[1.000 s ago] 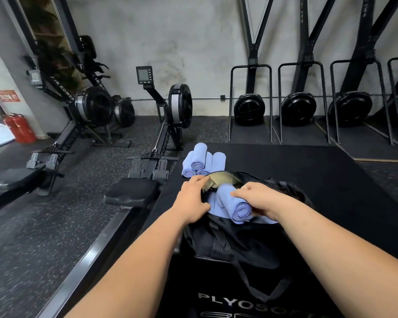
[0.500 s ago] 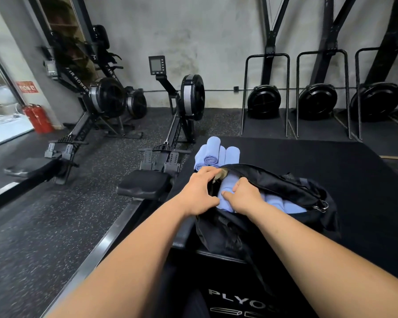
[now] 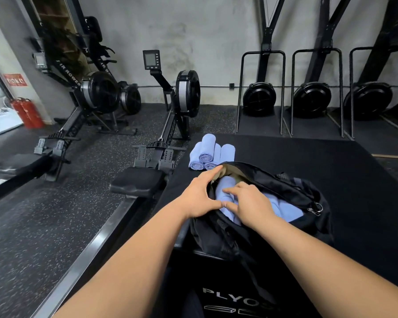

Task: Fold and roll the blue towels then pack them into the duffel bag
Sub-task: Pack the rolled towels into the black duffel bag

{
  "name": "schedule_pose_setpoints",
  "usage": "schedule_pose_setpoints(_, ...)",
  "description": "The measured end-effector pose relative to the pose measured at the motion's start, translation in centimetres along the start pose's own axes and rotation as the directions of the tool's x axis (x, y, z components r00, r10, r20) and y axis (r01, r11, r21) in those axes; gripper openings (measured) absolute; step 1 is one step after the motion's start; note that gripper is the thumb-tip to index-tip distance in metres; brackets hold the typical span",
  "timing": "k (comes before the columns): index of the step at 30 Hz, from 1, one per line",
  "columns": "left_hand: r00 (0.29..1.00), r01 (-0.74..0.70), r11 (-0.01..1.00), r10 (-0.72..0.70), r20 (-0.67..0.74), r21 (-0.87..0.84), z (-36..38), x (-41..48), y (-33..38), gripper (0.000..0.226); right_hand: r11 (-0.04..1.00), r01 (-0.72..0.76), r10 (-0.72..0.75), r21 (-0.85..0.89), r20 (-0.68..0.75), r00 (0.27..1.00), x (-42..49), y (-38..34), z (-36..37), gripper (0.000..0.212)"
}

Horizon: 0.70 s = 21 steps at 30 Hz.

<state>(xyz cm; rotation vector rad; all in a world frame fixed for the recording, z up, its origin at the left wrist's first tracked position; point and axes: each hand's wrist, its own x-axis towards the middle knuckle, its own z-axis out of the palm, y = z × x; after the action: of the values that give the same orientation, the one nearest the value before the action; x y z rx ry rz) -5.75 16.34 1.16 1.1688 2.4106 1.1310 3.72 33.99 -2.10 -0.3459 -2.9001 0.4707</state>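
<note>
Gym surroundings frame the work: grey wall, speckled rubber floor, and a black padded platform point(image 3: 331, 161) carrying everything. At the centre, the right hand point(image 3: 251, 203) no longer carries anything; a second ago it held a rolled towel over the opening by its coiled end, and now its lightly bent fingers lie on top of that blue towel point(image 3: 223, 196), pressing it down inside the bag with no grasp around it. The left hand point(image 3: 199, 196) keeps its place at the near-left end of the opening, fingers hooked over the lip of the duffel bag point(image 3: 274, 177) and holding the mouth spread, thumb nearly touching the right thumb. The roll now lies at the left end of the bag, against the packed towels point(image 3: 285, 210) that show pale blue further right, near a metal clip point(image 3: 316, 208) on the bag's side. That looks like one more towel packed and being seated, not yet released. Just beyond the bag, the stack of rolled towels point(image 3: 210, 154) sits as before, apparently four rolls, so packing seems well short of finished. A rowing machine point(image 3: 184, 95) stands to the left, off the platform.
</note>
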Motion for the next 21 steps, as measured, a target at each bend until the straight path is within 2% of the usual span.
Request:
schedule_pose_setpoints(2,1.0,-0.016,0.999,0.016,-0.007,-0.028,0.4,0.3,-0.4,0.105,0.997,0.043,-0.036,0.056,-0.124,0.992,0.3,-0.1,-1.4,0.026)
schedule_pose_setpoints(5,0.999,-0.02,0.995,0.016,-0.037,-0.095,0.9,0.9,-0.8,0.101,0.957,0.129,-0.018,0.258,-0.394,0.919,1.7,-0.1,-3.9,0.01)
schedule_pose_setpoints(8,0.999,-0.01,0.992,0.005,-0.037,-0.127,1.4,1.4,-1.3,0.1,0.91,0.171,0.038,0.379,-0.485,0.874,4.3,0.4,-5.9,0.007)
schedule_pose_setpoints(10,1.0,-0.001,0.991,-0.002,-0.026,-0.134,1.7,1.5,-1.9,0.102,0.906,0.12,0.074,0.406,-0.432,0.899,6.6,1.0,-6.5,0.015)
schedule_pose_setpoints(14,0.999,0.039,0.984,-0.043,-0.021,-0.172,2.2,1.9,-3.3,0.109,0.932,-0.066,0.112,0.355,-0.109,0.988,11.8,2.1,-5.8,0.028)
schedule_pose_setpoints(16,0.998,0.055,0.983,-0.059,-0.017,-0.177,2.3,2.1,-3.9,0.112,0.949,-0.079,0.084,0.304,-0.003,0.996,13.8,1.9,-5.4,0.034)
schedule_pose_setpoints(21,0.997,0.067,0.982,-0.071,-0.013,-0.177,2.2,2.7,-4.9,0.111,0.954,-0.048,0.016,0.297,0.109,0.994,17.8,0.1,-3.4,0.046)
